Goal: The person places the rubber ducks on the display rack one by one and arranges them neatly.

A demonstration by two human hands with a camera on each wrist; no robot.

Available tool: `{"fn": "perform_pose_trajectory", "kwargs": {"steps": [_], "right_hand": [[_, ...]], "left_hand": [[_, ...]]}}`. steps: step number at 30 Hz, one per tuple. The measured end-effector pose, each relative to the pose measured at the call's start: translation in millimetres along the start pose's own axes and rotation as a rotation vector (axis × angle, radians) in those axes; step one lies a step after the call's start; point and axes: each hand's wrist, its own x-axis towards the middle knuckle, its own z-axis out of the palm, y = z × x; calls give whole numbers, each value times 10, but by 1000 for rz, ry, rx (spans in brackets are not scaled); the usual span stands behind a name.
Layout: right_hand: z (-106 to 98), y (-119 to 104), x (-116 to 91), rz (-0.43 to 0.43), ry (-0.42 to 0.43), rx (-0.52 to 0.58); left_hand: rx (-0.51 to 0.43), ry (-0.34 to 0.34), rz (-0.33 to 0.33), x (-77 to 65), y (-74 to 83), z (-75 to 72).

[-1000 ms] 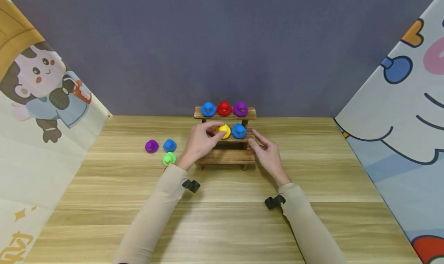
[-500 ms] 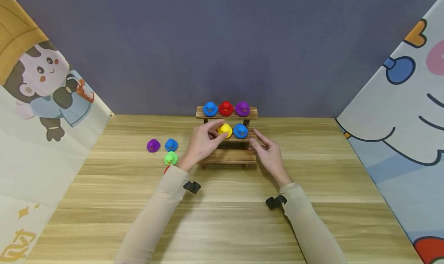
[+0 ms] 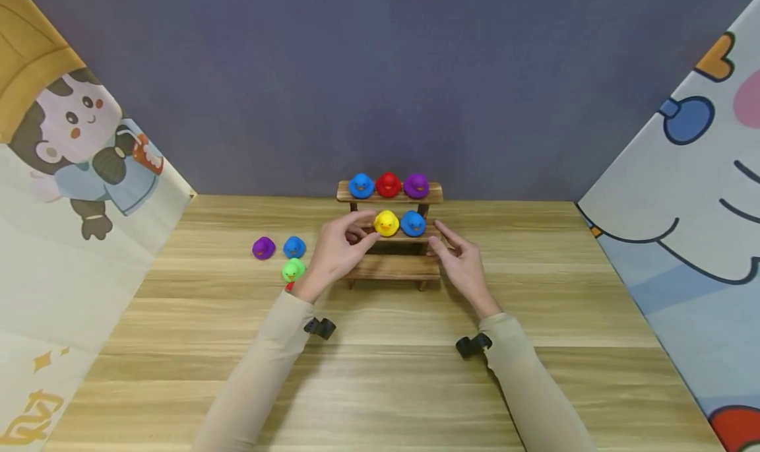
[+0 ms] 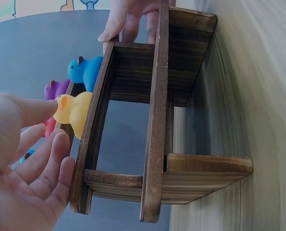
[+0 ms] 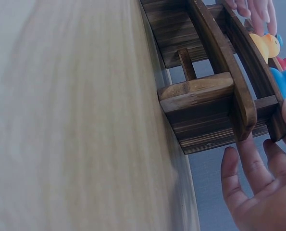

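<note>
A small three-tier wooden display stand (image 3: 392, 265) stands on the table. On its middle tier a yellow rubber duck (image 3: 386, 224) sits left of a blue rubber duck (image 3: 413, 224). My left hand (image 3: 340, 249) is just left of the yellow duck, thumb and forefinger spread around its side; in the left wrist view a fingertip overlaps its beak, and I cannot tell whether they touch. My right hand (image 3: 464, 267) holds the stand's right end, thumb at the front and fingers behind. Another blue duck (image 3: 361, 186), a red duck (image 3: 388, 185) and a purple duck (image 3: 416, 186) line the top tier.
Left of the stand, a purple duck (image 3: 264, 248), a blue duck (image 3: 294, 247) and a green duck (image 3: 293, 270) lie on the wooden table (image 3: 380, 386). A red piece (image 3: 289, 286) is mostly hidden by my left wrist. A grey wall (image 3: 380, 76) rises behind.
My left thumb and forefinger have let go of the yellow duck and drawn slightly left; it stays on the middle tier. My right hand keeps its place. The head view has shifted a little.
</note>
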Motion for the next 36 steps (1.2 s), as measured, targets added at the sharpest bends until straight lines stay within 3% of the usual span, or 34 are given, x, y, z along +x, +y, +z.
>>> {"fn": "perform_pose_trajectory", "kwargs": {"steps": [7, 18, 26, 36], "right_hand": [[0, -22, -7, 8, -2, -28], [5, -13, 6, 17, -4, -4], [-14, -1, -1, 21, -8, -18], [-6, -13, -5, 14, -3, -9]], "left_hand": [[-27, 10, 8, -40, -5, -40], [-41, 16, -68, -132, -56, -163], [-29, 40, -58, -156, -112, -238], [-30, 49, -92, -223, -197, -378]]}}
